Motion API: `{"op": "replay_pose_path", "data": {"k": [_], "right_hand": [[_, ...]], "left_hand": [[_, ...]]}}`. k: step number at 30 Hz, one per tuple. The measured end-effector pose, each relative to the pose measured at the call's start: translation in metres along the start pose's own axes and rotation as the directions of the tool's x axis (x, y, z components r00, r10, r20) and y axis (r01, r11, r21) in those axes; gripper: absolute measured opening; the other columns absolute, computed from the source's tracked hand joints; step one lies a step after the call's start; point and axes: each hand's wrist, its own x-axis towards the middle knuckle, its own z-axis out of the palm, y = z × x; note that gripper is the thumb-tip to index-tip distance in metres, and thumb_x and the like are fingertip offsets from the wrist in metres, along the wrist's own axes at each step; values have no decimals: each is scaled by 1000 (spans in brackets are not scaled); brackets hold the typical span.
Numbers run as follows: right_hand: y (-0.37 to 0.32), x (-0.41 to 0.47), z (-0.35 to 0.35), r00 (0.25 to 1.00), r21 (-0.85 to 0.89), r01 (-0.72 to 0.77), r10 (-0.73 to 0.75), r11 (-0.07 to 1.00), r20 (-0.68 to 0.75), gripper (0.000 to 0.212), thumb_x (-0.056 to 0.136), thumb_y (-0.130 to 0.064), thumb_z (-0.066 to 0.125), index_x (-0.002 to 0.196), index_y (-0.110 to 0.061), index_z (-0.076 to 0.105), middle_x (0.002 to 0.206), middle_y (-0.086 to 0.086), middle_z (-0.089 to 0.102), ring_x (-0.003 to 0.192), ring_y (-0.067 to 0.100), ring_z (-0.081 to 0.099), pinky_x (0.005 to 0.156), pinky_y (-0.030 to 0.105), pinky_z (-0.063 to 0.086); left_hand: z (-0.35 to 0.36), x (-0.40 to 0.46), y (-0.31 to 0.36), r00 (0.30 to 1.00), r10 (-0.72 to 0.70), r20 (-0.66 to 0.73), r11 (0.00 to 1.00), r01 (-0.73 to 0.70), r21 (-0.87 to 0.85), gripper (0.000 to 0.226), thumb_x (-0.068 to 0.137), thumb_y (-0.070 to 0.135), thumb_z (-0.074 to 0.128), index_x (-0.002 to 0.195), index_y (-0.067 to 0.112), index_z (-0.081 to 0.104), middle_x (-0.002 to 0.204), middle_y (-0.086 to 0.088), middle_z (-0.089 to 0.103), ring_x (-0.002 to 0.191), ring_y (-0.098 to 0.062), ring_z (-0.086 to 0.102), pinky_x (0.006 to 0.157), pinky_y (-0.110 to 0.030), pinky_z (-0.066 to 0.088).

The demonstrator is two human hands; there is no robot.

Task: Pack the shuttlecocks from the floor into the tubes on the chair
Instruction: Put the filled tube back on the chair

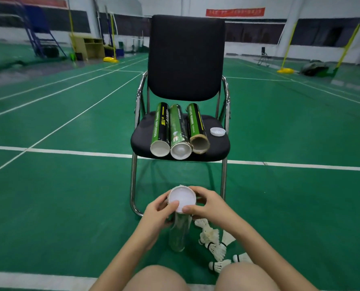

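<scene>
Three green-and-black tubes (pixel 176 131) lie side by side on the seat of the black chair (pixel 185 57), their open or capped ends facing the camera: the one on the chair's left side shows a white inside, the middle one a white cap, the third a bare cardboard mouth. A loose white lid (pixel 217 131) rests on the seat just beside that third tube. In front of the chair, low between its chrome legs, a fourth tube (pixel 178 232) stands roughly upright on the green floor (pixel 69 196), topped by a white cap (pixel 181 198). The left hand (pixel 157 213) curls round the tube's upper end, thumb lying on the cap's near edge. The right hand (pixel 208 204) wraps the other side of the rim, thumb also pressed onto the cap. Several white shuttlecocks (pixel 213 241) lie in a loose cluster on the floor, just in front of the chair's right leg and beside the held tube, some touching one another. Two bare knees show at the bottom edge.
</scene>
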Motion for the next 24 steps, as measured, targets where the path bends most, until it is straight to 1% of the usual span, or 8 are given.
{"op": "replay_pose_path", "data": {"k": [2,5,8,11,14,18,22,24], "right_hand": [[-19,-4,-1,999,-6,53,-53,999,4,61,63,-35,80,120,-29,56,114,-11,62,108,5,57,79,35,57],[-52,-15,-3,988,-19,151,-151,988,-1,65,58,-42,79,118,-33,56,114,-16,62,108,2,57,89,39,52],[-87,-27,-6,968,-30,249,-249,968,6,57,65,-26,81,115,-37,56,115,-18,62,109,-3,56,98,30,45],[-117,-39,-9,939,-51,345,-345,937,8,57,66,-19,81,107,-46,53,114,-24,60,108,-7,54,97,20,43],[-139,-46,-8,906,-44,423,-423,905,9,59,66,-17,81,110,-44,53,113,-23,60,108,-6,54,97,21,44],[-157,-42,1,870,-27,493,-494,870,-10,60,64,-18,82,113,-40,54,118,-15,61,114,1,54,101,34,43],[-165,-31,7,860,-12,510,-510,860,-29,58,66,-15,81,114,-33,55,117,-12,61,112,0,54,101,36,43],[-169,-28,7,855,-12,518,-518,855,-33,56,67,-16,81,113,-34,55,117,-13,61,111,-2,53,99,34,45]], "left_hand": [[-3,-10,15,998,59,-23,998,-59,3,40,84,15,68,122,21,59,106,-2,72,91,-14,67,68,-25,53],[-6,-28,40,985,163,-56,986,-162,29,45,82,14,70,125,22,58,107,2,72,97,-13,66,77,-25,52],[-7,-53,66,946,307,-101,951,-302,63,42,85,9,64,124,22,58,110,7,70,104,-5,64,88,-22,52],[-7,-77,88,884,454,-109,889,-442,120,46,82,14,70,125,25,58,117,10,67,112,-3,59,96,-20,46],[-12,-88,104,827,553,-103,830,-537,150,45,79,19,73,120,31,58,119,12,66,115,-4,58,97,-21,46],[-24,-89,119,774,627,-85,775,-610,166,49,71,35,69,119,35,58,121,10,65,116,-8,58,97,-24,47],[-34,-81,128,746,664,-58,742,-647,175,49,73,36,65,121,29,56,122,6,64,116,-11,58,97,-25,47],[-38,-78,132,733,680,-35,725,-663,186,49,73,37,63,121,27,55,123,4,63,117,-13,57,97,-27,47]]}}
